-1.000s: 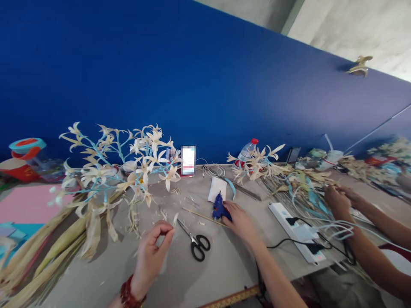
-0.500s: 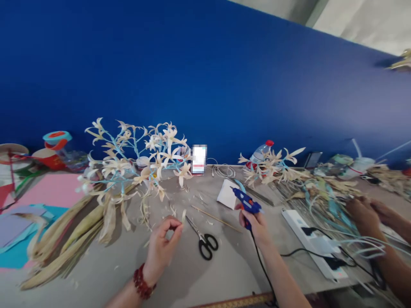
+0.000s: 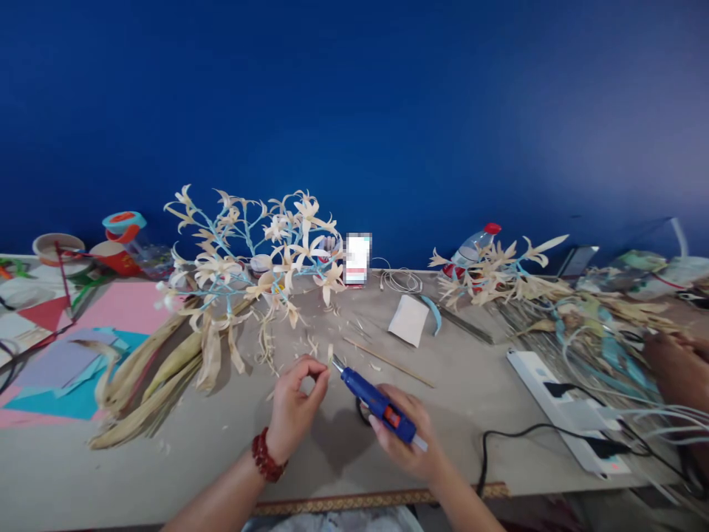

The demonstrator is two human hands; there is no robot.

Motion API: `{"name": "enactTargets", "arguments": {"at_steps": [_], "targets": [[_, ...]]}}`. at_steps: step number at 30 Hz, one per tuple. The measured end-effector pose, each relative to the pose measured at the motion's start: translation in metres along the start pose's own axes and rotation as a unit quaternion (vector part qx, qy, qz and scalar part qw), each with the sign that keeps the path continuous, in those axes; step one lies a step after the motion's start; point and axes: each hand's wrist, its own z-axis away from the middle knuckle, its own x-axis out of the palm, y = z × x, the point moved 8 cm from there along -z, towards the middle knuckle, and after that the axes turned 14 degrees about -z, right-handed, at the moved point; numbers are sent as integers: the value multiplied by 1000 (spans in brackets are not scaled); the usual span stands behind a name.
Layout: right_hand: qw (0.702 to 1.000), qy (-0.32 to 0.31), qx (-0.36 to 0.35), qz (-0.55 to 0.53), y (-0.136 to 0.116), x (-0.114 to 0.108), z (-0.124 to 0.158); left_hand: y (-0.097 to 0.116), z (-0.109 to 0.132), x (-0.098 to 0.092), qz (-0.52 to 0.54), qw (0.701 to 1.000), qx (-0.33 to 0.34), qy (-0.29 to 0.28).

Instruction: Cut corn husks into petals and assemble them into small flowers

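My left hand [image 3: 299, 403], with a red bead bracelet on its wrist, pinches a small pale strip [image 3: 331, 355] that looks like corn husk. My right hand [image 3: 407, 432] is wrapped round a blue glue gun [image 3: 377, 403]. The gun's metal tip points up and left, right beside the strip; whether they touch I cannot tell. Under the gun lie scissors [image 3: 362, 411], mostly hidden, with a bit of black handle showing. A thin wooden stick [image 3: 389, 362] rests on the table just beyond.
Pale husk flowers on blue stems [image 3: 277, 255] stand at back left, with dried husks [image 3: 149, 391] before them. A white power strip [image 3: 565, 410] with cords lies right. Another person's hand [image 3: 673, 362] is at the right edge. A white pad [image 3: 408, 321] lies mid-table.
My right hand has brought the glue gun left and nearer, from above the white pad to the strip, now covering most of the scissors. My left hand still pinches the strip. The view has shifted.
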Motion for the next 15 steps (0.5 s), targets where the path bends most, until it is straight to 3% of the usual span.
{"name": "enactTargets", "arguments": {"at_steps": [15], "targets": [[998,15,-30,62,-5,0,3,5,0,-3,-10,1000,17,6]]}}
